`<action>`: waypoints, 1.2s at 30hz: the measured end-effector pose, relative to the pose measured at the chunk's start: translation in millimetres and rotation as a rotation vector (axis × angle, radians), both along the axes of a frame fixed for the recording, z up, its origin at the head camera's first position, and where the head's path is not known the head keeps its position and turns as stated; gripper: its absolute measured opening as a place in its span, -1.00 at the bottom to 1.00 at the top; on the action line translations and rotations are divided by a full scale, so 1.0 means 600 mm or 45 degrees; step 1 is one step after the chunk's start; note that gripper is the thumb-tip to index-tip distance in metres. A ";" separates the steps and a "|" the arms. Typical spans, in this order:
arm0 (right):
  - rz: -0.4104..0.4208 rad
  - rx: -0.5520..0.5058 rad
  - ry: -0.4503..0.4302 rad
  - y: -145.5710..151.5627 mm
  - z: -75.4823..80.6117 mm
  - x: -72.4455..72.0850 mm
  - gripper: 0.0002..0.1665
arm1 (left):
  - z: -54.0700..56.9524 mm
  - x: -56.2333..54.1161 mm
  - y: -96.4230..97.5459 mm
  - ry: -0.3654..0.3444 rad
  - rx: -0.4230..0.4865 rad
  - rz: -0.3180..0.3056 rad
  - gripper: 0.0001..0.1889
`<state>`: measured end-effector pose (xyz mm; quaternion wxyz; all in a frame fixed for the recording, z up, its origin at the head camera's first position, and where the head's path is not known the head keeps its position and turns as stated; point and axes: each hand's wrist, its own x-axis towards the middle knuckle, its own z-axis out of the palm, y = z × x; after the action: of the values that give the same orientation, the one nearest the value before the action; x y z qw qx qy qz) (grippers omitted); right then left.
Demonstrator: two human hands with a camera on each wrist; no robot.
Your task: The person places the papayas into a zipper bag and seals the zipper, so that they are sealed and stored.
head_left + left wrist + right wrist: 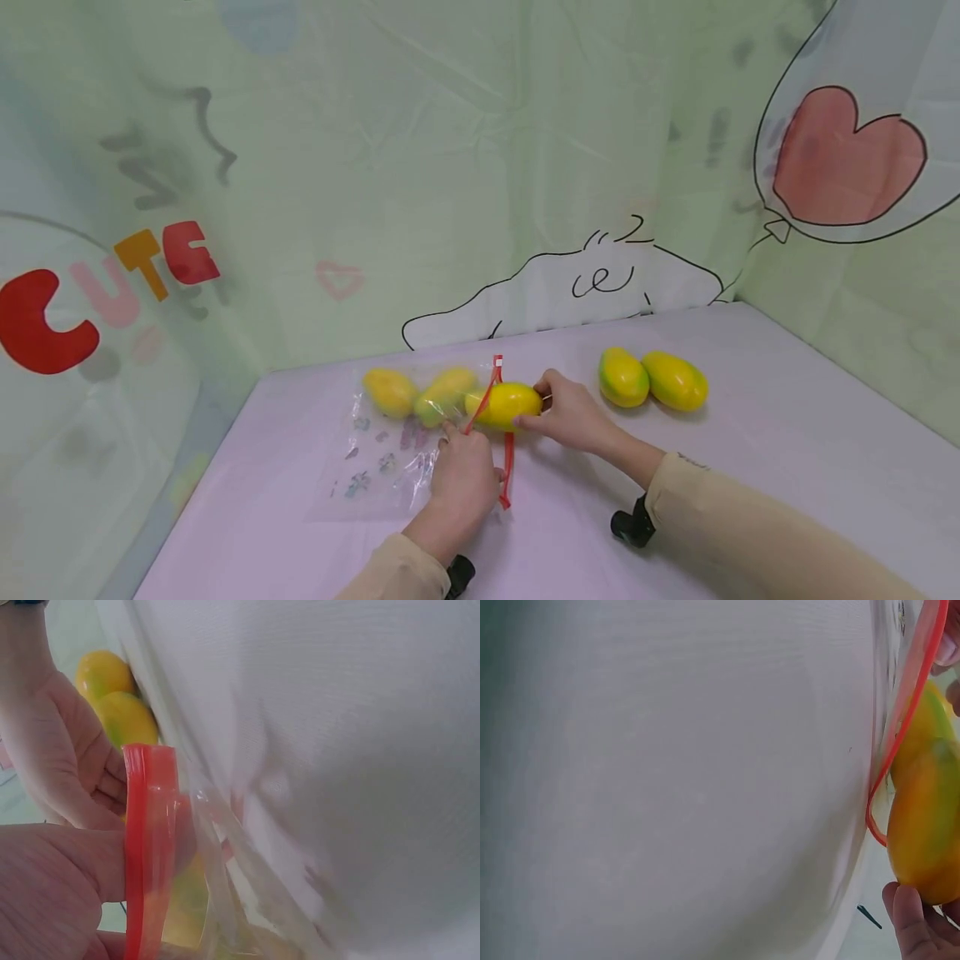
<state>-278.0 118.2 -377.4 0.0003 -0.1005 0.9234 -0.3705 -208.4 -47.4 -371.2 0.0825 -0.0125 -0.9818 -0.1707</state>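
Note:
A clear zip bag (pixel 375 492) with a red zip strip (pixel 509 467) lies on the table, its mouth toward the right. Two yellow-green mangoes are inside, one at the far left (pixel 390 392) and one beside it (pixel 442 398). My left hand (pixel 463 477) holds the bag at its mouth; the red strip crosses its thumb in the left wrist view. With thumb and fingers, my right hand (pixel 573 412) grips a third mango (pixel 513 405) by its right end. That mango's left part lies within the bag's mouth, behind the red strip.
To the right of my right hand, two more mangoes, a greener one (pixel 623 377) and a yellow one (pixel 677 381), sit side by side on the pale lilac table (pixel 750 467). A printed curtain (pixel 450 167) hangs behind the table's far edge.

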 end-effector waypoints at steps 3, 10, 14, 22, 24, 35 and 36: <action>0.048 -0.001 -0.012 -0.004 0.002 -0.001 -0.46 | 0.002 0.001 0.000 0.003 -0.011 0.004 -0.44; 0.220 -0.001 -0.056 -0.014 0.005 -0.005 -0.49 | 0.003 0.002 0.000 0.052 -0.090 0.006 -0.45; 0.297 -0.024 -0.061 -0.020 0.004 -0.015 -0.48 | 0.002 0.002 0.001 0.089 -0.108 0.010 -0.44; 0.269 -0.047 -0.073 -0.041 -0.004 -0.019 -0.50 | 0.006 0.006 0.005 0.097 -0.085 0.040 -0.42; 0.238 -0.042 -0.058 -0.048 -0.006 -0.016 -0.51 | 0.009 0.007 0.006 0.079 -0.074 0.037 -0.41; 0.082 -0.106 0.054 -0.069 0.006 -0.005 -0.49 | 0.019 0.010 0.000 0.144 -0.088 0.057 -0.51; 0.087 -0.106 0.056 -0.070 0.006 -0.006 -0.50 | 0.020 0.010 0.000 0.136 -0.083 0.055 -0.51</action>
<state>-281.6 76.2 -374.1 -0.0115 -0.1402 0.9029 -0.4063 -202.6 -47.4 -359.5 0.1380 -0.0029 -0.9811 -0.1360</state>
